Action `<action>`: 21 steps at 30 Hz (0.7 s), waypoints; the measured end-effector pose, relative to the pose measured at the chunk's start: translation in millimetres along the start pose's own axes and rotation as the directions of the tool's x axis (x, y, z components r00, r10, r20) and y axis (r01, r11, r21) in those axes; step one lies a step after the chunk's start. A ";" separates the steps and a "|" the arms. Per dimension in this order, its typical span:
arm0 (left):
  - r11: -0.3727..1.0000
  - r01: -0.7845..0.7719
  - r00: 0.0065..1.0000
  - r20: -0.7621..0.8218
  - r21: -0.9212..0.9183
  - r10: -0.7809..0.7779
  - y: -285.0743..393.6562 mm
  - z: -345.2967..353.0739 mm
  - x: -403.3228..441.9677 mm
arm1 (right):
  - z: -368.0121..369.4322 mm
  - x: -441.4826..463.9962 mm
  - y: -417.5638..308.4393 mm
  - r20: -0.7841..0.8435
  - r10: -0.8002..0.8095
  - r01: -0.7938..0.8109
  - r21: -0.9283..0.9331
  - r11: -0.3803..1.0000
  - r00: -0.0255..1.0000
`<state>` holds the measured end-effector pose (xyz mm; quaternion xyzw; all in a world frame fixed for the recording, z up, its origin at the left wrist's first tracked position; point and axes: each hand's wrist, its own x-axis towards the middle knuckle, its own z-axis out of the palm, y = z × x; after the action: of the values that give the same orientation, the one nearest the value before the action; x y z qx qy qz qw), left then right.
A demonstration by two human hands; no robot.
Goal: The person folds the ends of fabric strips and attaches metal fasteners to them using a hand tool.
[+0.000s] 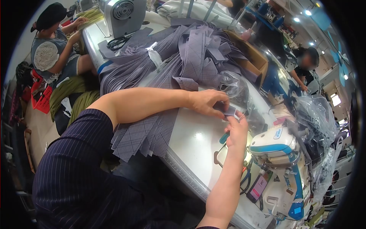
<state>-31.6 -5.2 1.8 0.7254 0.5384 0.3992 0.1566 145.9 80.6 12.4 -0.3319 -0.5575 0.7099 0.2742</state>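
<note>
Hands: we record the left hand (207, 103) bent over the white table, thumb and fingers closed on a small grey piece (230, 110) of cloth with a pale edge. The right hand (237, 133) meets it from the near side, thumb and forefinger narrow at the edge of the piece; we cannot tell whether they grip it. The piece is held above the white table (190, 137), between the two hands.

Surface: white, glossy, with a bright reflection near the middle. Grey-purple checked strips (164, 65) lie heaped across its far and left parts, some hanging over the near edge; a white tie (154, 56) crosses one bundle. Clear plastic (234, 89) lies just beyond the hands, near an open cardboard box (257, 57). At the right we note a white and blue sewing machine (274, 141), with a phone (259, 187), screen lit, near it. Black scissors (117, 42) rest at the far left, near a grey machine (124, 17).

Room: a seated person (49, 51) in a dark cap works at upper left, near olive cloth (63, 95) and a red basket (42, 97). A second person (307, 70) stands at right, under ceiling lamps (308, 12).
</note>
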 end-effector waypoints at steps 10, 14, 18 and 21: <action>0.983 -0.142 0.971 -0.179 0.112 0.161 8.8 7.6 -0.2 | -3.6 6.2 2.0 -0.015 0.054 -0.053 0.049 0.997 0.998; 0.931 -0.197 0.962 -0.122 0.308 0.244 15.5 7.2 -1.6 | -5.8 8.0 3.0 -0.020 0.070 -0.069 0.066 0.995 0.997; 0.853 -0.318 0.919 -0.084 0.414 0.384 14.4 8.7 -0.9 | -6.4 8.5 2.8 -0.021 0.063 -0.061 0.089 0.994 0.998; 0.816 -0.368 0.892 -0.080 0.446 0.446 17.6 8.1 0.9 | -7.6 9.3 3.4 -0.029 0.055 -0.053 0.087 0.995 0.998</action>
<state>-13.9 -9.3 8.6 0.8011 0.4549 0.3623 -0.1415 145.9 91.5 6.3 -0.3459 -0.5129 0.7350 0.2776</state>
